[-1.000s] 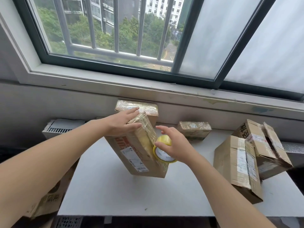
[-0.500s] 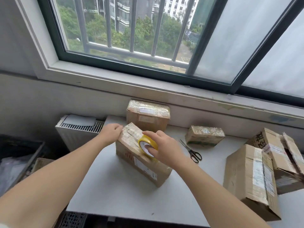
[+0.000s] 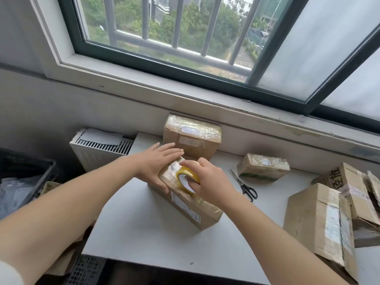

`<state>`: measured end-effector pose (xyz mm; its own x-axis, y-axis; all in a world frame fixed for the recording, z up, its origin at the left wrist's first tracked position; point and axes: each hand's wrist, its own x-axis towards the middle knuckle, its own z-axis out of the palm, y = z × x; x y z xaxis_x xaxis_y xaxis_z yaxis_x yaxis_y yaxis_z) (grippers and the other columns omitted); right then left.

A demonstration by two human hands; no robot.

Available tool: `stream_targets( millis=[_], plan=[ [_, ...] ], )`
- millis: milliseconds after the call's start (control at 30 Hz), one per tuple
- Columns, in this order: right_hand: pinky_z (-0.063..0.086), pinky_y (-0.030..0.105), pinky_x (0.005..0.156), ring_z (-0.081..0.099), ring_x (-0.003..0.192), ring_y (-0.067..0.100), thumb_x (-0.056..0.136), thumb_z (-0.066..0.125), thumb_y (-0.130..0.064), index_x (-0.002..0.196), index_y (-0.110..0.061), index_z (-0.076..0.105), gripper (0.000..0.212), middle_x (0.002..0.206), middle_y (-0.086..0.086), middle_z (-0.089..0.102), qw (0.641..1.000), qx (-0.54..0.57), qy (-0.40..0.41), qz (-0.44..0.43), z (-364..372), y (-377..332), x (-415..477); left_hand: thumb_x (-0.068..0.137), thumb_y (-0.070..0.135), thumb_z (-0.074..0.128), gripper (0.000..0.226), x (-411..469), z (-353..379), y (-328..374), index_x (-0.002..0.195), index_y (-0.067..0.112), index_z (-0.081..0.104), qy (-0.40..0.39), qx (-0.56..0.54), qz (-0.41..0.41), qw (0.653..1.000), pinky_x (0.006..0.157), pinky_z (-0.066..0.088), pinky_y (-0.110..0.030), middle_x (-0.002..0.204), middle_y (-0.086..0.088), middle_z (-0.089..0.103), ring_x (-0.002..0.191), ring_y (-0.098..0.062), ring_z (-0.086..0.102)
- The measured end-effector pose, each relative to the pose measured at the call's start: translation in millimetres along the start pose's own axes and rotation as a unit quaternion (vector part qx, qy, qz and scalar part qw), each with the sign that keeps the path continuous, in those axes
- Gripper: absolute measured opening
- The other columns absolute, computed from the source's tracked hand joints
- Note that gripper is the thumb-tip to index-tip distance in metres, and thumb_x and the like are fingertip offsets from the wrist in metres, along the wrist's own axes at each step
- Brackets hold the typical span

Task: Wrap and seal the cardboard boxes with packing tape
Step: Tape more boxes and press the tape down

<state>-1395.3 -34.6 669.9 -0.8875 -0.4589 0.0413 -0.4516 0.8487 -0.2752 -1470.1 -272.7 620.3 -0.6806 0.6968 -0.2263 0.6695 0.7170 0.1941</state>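
Note:
A long cardboard box point(image 3: 195, 210) lies flat on the white table point(image 3: 144, 229), its top shiny with clear tape. My left hand point(image 3: 158, 163) lies flat on the box's far left end, fingers straight and pointing right. My right hand point(image 3: 209, 177) grips a yellow-cored roll of packing tape point(image 3: 186, 178) and holds it against the box's top. Part of the roll is hidden under my fingers.
Black-handled scissors point(image 3: 244, 187) lie right of the box. Two taped boxes sit near the wall, one large point(image 3: 193, 136) and one small point(image 3: 263, 167). Two worn boxes point(image 3: 320, 225) point(image 3: 349, 186) stand at the right. A radiator point(image 3: 100, 149) and a dark bin point(image 3: 22, 182) are at the left.
The box went from tilted on its edge to lying flat. My left hand opened and spread over its far end. The roll moved up along the top.

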Motion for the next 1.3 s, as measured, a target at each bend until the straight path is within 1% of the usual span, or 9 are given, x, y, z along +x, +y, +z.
stream_targets(
  millis=[67,133,200,300,533,667,1000,1167,1300],
  plan=[
    [0.051,0.039,0.069,0.06,0.08,0.03,0.096,0.06,-0.039,0.143,-0.042,0.051,0.047,0.102,-0.003,0.05,1.0,-0.003,-0.015,-0.011,-4.1,-2.6,2.2,0.061,0.088,0.069,0.139,11.0,-5.7,2.4,0.164,0.027,-0.001,-0.015,0.031,0.012,0.999,0.126,-0.003,-0.05,0.169,0.018,0.003,0.157,-0.012,-0.013],
    [0.048,0.036,0.071,0.059,0.082,0.028,0.097,0.06,-0.036,0.145,-0.043,0.049,0.049,0.103,-0.003,0.05,0.999,-0.016,-0.025,-0.02,-11.6,-2.3,4.7,0.06,0.081,0.077,0.137,18.6,-3.8,2.4,0.164,0.027,0.006,0.016,0.0,0.016,1.0,0.127,0.012,-0.041,0.165,0.012,0.023,0.156,-0.016,0.01],
    [0.048,0.035,0.073,0.059,0.084,0.027,0.097,0.061,-0.032,0.147,-0.044,0.047,0.053,0.105,-0.002,0.051,0.999,-0.028,-0.027,-0.021,-23.0,3.2,5.1,0.056,0.076,0.083,0.134,18.9,5.7,-0.3,0.161,0.028,0.014,0.076,-0.054,0.013,0.996,0.119,0.028,-0.028,0.145,0.008,0.044,0.139,-0.013,0.035],
    [0.052,0.037,0.076,0.059,0.083,0.026,0.095,0.063,-0.027,0.148,-0.048,0.044,0.061,0.102,-0.004,0.053,0.997,-0.043,-0.052,-0.035,-44.3,15.9,-0.2,0.054,0.068,0.088,0.132,13.6,18.2,-0.6,0.159,0.03,0.018,0.126,-0.103,0.007,0.987,0.11,0.037,-0.025,0.13,0.006,0.05,0.125,-0.012,0.044],
    [0.042,0.032,0.068,0.056,0.079,0.025,0.095,0.057,-0.032,0.149,-0.057,0.036,0.063,0.09,-0.008,0.046,0.98,-0.128,-0.149,-0.031,-84.6,66.4,-33.6,0.056,0.068,0.086,0.128,14.8,23.8,-5.4,0.158,0.024,0.023,0.151,-0.105,-0.018,0.983,0.115,0.035,-0.027,0.138,0.006,0.049,0.131,-0.014,0.045],
    [0.047,0.037,0.071,0.057,0.08,0.027,0.1,0.053,-0.036,0.15,-0.057,0.034,0.059,0.092,-0.004,0.043,0.97,-0.161,-0.181,-0.014,-82.4,93.9,-58.6,0.058,0.064,0.085,0.124,19.6,24.8,-4.7,0.159,0.028,0.021,0.14,-0.084,-0.024,0.986,0.12,0.029,-0.031,0.143,0.006,0.045,0.139,-0.016,0.038],
    [0.043,0.035,0.07,0.058,0.085,0.026,0.103,0.05,-0.035,0.151,-0.058,0.032,0.056,0.092,-0.002,0.043,0.962,-0.195,-0.191,-0.015,-69.2,104.0,-48.4,0.066,0.086,0.058,0.123,15.8,27.0,-4.0,0.164,0.034,0.004,0.108,0.019,-0.025,0.994,0.123,0.023,-0.047,0.158,0.009,0.033,0.146,-0.018,0.027],
    [0.035,0.03,0.067,0.046,0.077,0.018,0.1,0.053,-0.039,0.15,-0.06,0.029,0.059,0.089,-0.004,0.043,0.972,-0.169,-0.165,-0.009,-86.7,129.1,-74.9,0.065,0.082,0.064,0.122,17.8,23.1,-3.4,0.162,0.038,0.004,0.098,0.0,-0.041,0.994,0.125,0.016,-0.052,0.157,0.013,0.032,0.147,-0.015,0.024],
    [0.039,0.032,0.067,0.047,0.075,0.021,0.102,0.051,-0.045,0.152,-0.061,0.022,0.059,0.093,-0.002,0.042,0.964,-0.19,-0.187,0.001,-71.5,138.5,-88.0,0.064,0.081,0.066,0.124,19.2,25.0,-2.8,0.162,0.036,0.006,0.098,0.002,-0.039,0.994,0.125,0.018,-0.051,0.157,0.011,0.033,0.147,-0.016,0.025]
  ],
)
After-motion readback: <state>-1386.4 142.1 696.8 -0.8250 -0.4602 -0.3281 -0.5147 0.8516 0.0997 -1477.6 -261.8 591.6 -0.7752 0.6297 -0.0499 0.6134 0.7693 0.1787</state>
